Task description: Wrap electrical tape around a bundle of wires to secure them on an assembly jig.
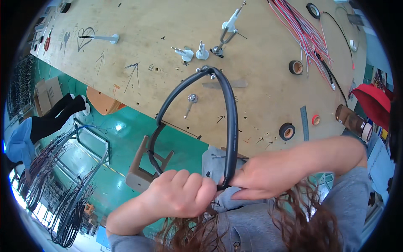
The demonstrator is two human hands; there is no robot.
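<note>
A thick black cable (231, 122) forms a tall loop, its top bent around small metal pins on the wooden board and its lower part running down to my hands. The left side of the loop is thinner in places and hangs past the board's edge. My left hand (182, 193) is closed in a fist around the cable's lower part. Close beside it, my right hand (262, 176) has its fingers pressed on the cable where the two sides meet. What lies inside the fingers is partly hidden.
White holders (202, 52) and a forked metal holder (226, 35) stand on the wooden board (159, 25). Around the right lie tape rolls (287, 131), a ruler (304, 122), a brown bottle (352, 119) and red and white wires (302, 31). At left are a stool (145, 168) and another person (25, 134).
</note>
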